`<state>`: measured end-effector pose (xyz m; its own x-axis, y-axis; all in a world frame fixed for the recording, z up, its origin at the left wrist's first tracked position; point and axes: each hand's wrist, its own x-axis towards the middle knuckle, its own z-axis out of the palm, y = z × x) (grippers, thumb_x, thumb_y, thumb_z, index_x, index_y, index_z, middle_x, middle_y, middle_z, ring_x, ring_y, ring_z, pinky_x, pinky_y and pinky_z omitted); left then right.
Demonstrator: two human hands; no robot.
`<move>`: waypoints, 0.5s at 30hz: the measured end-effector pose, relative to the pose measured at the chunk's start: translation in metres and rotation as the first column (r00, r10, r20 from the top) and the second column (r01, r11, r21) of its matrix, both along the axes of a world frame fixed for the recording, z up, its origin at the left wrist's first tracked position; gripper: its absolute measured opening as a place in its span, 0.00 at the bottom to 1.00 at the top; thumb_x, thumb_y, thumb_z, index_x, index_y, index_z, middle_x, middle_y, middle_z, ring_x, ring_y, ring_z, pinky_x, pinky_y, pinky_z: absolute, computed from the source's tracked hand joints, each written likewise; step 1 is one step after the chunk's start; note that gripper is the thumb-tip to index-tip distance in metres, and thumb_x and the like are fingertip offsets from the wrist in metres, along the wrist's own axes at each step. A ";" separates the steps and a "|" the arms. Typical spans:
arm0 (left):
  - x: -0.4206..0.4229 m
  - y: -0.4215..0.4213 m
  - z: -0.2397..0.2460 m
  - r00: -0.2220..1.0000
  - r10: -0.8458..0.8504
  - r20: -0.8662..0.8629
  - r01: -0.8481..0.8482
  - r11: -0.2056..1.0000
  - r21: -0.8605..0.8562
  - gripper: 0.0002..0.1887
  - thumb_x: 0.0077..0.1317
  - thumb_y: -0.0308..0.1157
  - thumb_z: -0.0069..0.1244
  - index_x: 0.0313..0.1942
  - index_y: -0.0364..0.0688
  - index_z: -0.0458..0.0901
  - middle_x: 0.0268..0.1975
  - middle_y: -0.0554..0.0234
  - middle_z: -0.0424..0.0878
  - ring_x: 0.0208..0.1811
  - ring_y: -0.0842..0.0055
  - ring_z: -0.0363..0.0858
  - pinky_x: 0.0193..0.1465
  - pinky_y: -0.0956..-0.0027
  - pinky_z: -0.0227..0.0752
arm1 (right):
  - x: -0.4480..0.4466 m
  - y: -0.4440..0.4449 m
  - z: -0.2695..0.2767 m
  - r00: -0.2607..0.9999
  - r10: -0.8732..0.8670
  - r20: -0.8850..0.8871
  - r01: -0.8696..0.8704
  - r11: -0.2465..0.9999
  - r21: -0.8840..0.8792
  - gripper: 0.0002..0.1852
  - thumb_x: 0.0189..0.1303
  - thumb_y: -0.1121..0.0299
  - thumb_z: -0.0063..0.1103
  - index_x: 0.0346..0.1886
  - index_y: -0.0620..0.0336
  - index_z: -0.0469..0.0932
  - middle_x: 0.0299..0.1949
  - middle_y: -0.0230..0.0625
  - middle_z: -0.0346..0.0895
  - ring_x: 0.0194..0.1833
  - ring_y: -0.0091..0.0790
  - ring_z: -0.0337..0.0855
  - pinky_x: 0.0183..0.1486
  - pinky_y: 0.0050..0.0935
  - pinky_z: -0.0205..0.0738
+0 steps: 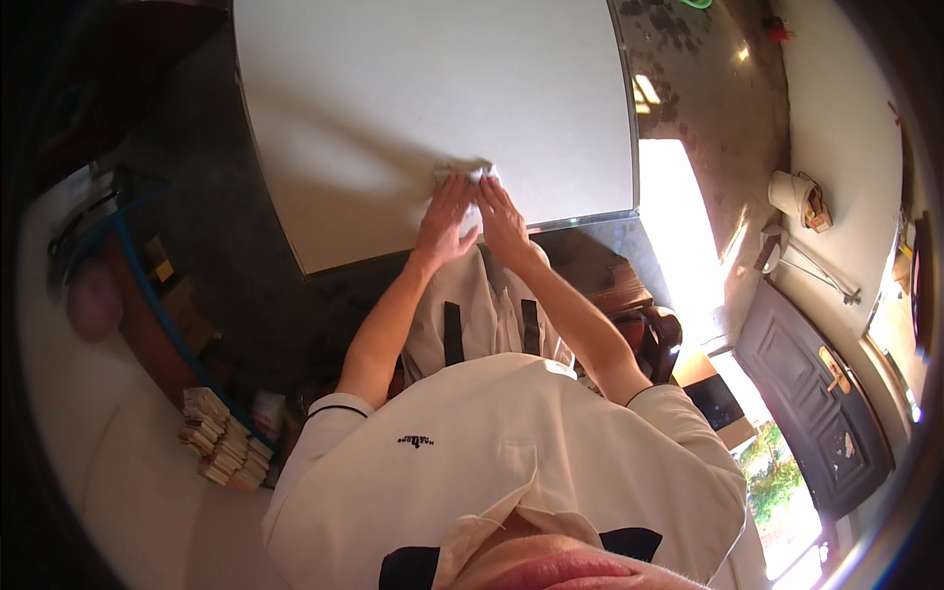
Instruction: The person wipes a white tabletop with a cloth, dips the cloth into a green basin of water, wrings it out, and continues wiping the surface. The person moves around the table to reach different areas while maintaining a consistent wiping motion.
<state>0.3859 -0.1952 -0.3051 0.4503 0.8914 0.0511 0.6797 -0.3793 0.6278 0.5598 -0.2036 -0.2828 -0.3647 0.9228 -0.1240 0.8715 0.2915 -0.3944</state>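
Note:
Before me is a white tabletop (442, 88) with a thin dark rim. Near its front edge lies a crumpled whitish cloth (466, 171), partly hidden under my fingers. My left hand (446, 221) rests over the cloth's left part, fingers together and pointing away from me, thumb turned towards the right. Beside it my right hand (501, 217) lies with its fingertips on the cloth's right part. The fingertips of both hands nearly touch. Whether the fingers pinch the cloth or only press on it does not show.
A dark wooden chair (653, 332) stands close behind the table at right. Farther right are a white bucket (793, 193) by the wall and a dark panelled door (804, 383) standing open. Stacked bundles (221, 439) lie at lower left, beside a blue-edged surface (158, 302).

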 end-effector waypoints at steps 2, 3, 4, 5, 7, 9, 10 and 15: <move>0.000 0.020 0.002 1.000 -0.012 -0.009 0.012 1.000 -0.009 0.43 0.61 0.42 0.62 0.73 0.33 0.64 0.80 0.38 0.54 0.82 0.50 0.50 0.82 0.49 0.48 | -0.002 0.026 -0.002 0.997 -0.041 -0.060 0.042 0.999 0.012 0.33 0.56 0.81 0.55 0.70 0.67 0.71 0.76 0.50 0.64 0.78 0.49 0.60 0.78 0.43 0.61; 0.003 0.036 0.002 1.000 0.002 -0.016 -0.002 1.000 0.008 0.44 0.61 0.42 0.62 0.74 0.34 0.63 0.80 0.39 0.53 0.82 0.50 0.50 0.82 0.49 0.48 | -0.003 0.044 -0.004 0.998 -0.049 -0.046 0.050 0.999 0.022 0.31 0.58 0.80 0.55 0.69 0.67 0.72 0.76 0.49 0.65 0.78 0.48 0.60 0.78 0.43 0.61; 0.006 0.051 0.002 1.000 0.009 -0.024 -0.009 1.000 0.018 0.45 0.61 0.42 0.63 0.74 0.34 0.62 0.80 0.39 0.53 0.83 0.50 0.50 0.82 0.49 0.48 | -0.003 0.059 -0.005 0.998 -0.060 -0.031 0.061 0.998 0.029 0.30 0.59 0.78 0.54 0.69 0.67 0.73 0.76 0.48 0.65 0.79 0.47 0.60 0.78 0.43 0.60; 0.011 0.065 0.001 0.999 0.015 -0.038 -0.015 1.000 0.016 0.45 0.61 0.42 0.63 0.75 0.35 0.61 0.80 0.39 0.53 0.83 0.51 0.50 0.82 0.49 0.48 | -0.001 0.073 -0.005 0.997 -0.074 0.012 0.074 0.997 0.009 0.29 0.61 0.77 0.54 0.69 0.67 0.73 0.75 0.47 0.66 0.79 0.46 0.59 0.78 0.42 0.60; 0.020 0.097 -0.002 0.997 0.029 -0.066 -0.024 0.998 0.065 0.47 0.60 0.43 0.64 0.76 0.37 0.61 0.81 0.41 0.53 0.83 0.52 0.50 0.83 0.50 0.47 | 0.005 0.105 -0.007 0.995 -0.099 0.028 0.100 0.995 0.000 0.29 0.63 0.76 0.53 0.70 0.63 0.73 0.76 0.45 0.64 0.80 0.44 0.58 0.78 0.41 0.60; 0.027 0.122 -0.006 0.999 0.035 -0.034 -0.031 0.993 0.110 0.46 0.59 0.44 0.64 0.75 0.38 0.62 0.81 0.43 0.53 0.83 0.53 0.50 0.83 0.50 0.48 | 0.011 0.128 -0.004 0.990 -0.140 -0.020 0.141 0.989 0.039 0.31 0.62 0.77 0.55 0.72 0.61 0.71 0.78 0.43 0.62 0.81 0.43 0.56 0.78 0.40 0.60; 0.030 0.130 -0.007 0.999 0.043 -0.023 -0.040 0.990 0.137 0.47 0.58 0.43 0.66 0.74 0.37 0.64 0.81 0.43 0.54 0.83 0.53 0.51 0.83 0.51 0.49 | 0.013 0.131 -0.003 0.989 -0.144 -0.020 0.144 0.989 0.015 0.32 0.61 0.78 0.56 0.72 0.62 0.71 0.78 0.43 0.61 0.81 0.43 0.55 0.78 0.40 0.60; 0.038 0.128 -0.009 0.999 0.048 0.020 -0.050 0.993 0.109 0.48 0.55 0.39 0.68 0.75 0.38 0.63 0.80 0.42 0.54 0.83 0.52 0.50 0.83 0.49 0.47 | 0.016 0.121 -0.002 0.985 -0.158 -0.064 0.160 0.986 0.037 0.37 0.58 0.79 0.59 0.75 0.62 0.67 0.80 0.43 0.58 0.82 0.43 0.52 0.79 0.41 0.59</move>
